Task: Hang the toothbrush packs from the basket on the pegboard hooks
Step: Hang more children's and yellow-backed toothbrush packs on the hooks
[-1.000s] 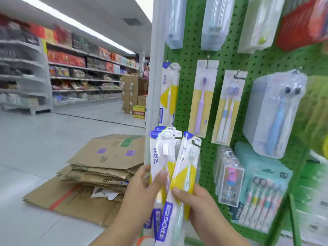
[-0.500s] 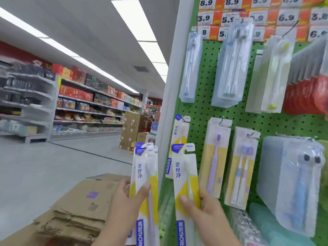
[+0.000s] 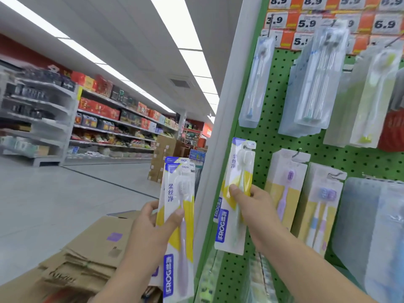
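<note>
The right hand pinches one yellow toothbrush pack against the green pegboard, its top at hook level; whether it sits on the hook cannot be told. The left hand grips a stack of matching packs, held left of the board's white post. Judged progress: one pack at hanging stage, several remaining. The basket is not in view.
</note>
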